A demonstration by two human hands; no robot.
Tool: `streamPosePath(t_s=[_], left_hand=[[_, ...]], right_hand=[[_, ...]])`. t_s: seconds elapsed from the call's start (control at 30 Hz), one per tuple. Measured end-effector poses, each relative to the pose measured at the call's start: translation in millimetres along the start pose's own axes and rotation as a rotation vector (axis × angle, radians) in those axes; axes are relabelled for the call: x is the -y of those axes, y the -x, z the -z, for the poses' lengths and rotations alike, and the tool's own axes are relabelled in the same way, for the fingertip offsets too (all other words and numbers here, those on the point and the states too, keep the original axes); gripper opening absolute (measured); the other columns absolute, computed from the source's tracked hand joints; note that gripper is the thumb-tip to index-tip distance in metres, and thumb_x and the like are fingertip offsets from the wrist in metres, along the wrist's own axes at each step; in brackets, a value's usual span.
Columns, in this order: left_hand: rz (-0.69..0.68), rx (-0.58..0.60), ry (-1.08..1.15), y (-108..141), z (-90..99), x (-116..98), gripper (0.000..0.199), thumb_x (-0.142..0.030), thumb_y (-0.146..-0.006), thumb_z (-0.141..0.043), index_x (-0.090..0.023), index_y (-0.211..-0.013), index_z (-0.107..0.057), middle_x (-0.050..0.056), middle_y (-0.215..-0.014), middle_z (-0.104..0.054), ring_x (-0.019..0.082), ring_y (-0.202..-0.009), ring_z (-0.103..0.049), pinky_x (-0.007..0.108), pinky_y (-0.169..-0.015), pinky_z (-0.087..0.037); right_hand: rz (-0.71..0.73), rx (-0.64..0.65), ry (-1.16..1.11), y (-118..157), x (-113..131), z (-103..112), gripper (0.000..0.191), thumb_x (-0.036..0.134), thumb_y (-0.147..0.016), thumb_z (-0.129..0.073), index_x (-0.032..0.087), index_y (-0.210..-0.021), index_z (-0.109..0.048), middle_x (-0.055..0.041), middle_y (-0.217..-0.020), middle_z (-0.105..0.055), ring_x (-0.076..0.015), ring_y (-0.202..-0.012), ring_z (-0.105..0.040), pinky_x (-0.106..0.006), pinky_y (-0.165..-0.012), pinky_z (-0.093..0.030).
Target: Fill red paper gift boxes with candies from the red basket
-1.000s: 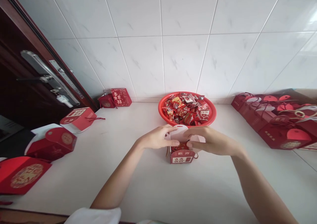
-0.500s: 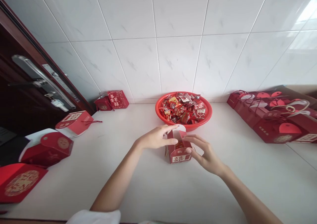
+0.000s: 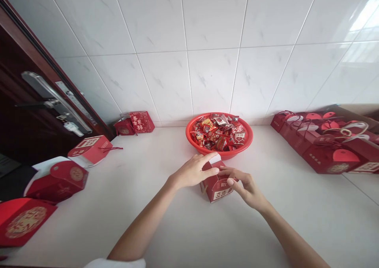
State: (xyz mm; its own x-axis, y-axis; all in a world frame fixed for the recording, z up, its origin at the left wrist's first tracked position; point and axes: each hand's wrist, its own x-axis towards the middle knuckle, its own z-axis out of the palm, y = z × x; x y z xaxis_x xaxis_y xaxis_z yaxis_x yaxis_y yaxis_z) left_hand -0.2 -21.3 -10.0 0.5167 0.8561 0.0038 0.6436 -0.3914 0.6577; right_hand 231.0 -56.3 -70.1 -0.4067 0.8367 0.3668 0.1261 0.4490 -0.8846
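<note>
A small red paper gift box with gold-and-white lettering on its front stands upright on the white counter, turned at a slight angle. My left hand grips its left side and top flap, index finger at the back near a white-lined flap and thumb across the top. On the right, my right hand pinches the front and right flaps between thumb and fingers. The top flaps are folded inward, so the inside is hidden. Just behind the box sits a red plastic basket full of wrapped candies.
Several red gift boxes line the left side, close to a dark red door with a silver handle. Two small boxes stand against the tiled wall. More handled boxes are grouped at the right beside a cardboard carton.
The box's top flaps have come inward, covering the opening that showed its contents. The box has turned slightly, and both hands have moved with it.
</note>
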Motion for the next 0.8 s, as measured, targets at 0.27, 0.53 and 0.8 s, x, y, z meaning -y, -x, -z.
streamPosePath(t_s=[0.27, 0.53, 0.8], left_hand=[[-0.029, 0.002, 0.052, -0.6, -6.0, -3.7, 0.052, -0.046, -0.096, -0.054, -0.029, -0.145, -0.053, 0.007, -0.142, -0.062, 0.029, -0.129, -0.058, 0.041, -0.107, -0.047], [0.001, -0.023, 0.092, 4.0, -11.0, -5.6, 0.052, -0.041, -0.097, -0.052, -0.026, -0.147, -0.051, 0.005, -0.152, -0.055, 0.025, -0.138, -0.052, 0.038, -0.115, -0.042], [0.013, -0.144, 0.060, 6.8, -22.0, -4.1, 0.050, -0.038, -0.094, -0.057, -0.024, -0.142, -0.055, 0.007, -0.148, -0.058, 0.027, -0.137, -0.054, 0.041, -0.115, -0.043]], right_hand=[[-0.019, 0.058, -0.115, -1.1, -0.4, 2.5, 0.042, 0.052, -0.097, -0.057, 0.023, -0.069, -0.069, -0.0097, -0.122, -0.074, -0.0319, -0.137, -0.053, -0.048, -0.110, -0.045], [-0.071, 0.044, -0.209, -3.2, 1.0, -0.1, 0.045, 0.058, -0.095, -0.057, 0.023, -0.072, -0.073, -0.0100, -0.122, -0.074, -0.0322, -0.138, -0.052, -0.048, -0.110, -0.045], [-0.076, 0.036, -0.223, -4.2, 3.9, -5.9, 0.052, 0.065, -0.089, -0.059, 0.021, -0.061, -0.061, -0.0099, -0.123, -0.073, -0.0343, -0.131, -0.056, -0.048, -0.101, -0.051]])
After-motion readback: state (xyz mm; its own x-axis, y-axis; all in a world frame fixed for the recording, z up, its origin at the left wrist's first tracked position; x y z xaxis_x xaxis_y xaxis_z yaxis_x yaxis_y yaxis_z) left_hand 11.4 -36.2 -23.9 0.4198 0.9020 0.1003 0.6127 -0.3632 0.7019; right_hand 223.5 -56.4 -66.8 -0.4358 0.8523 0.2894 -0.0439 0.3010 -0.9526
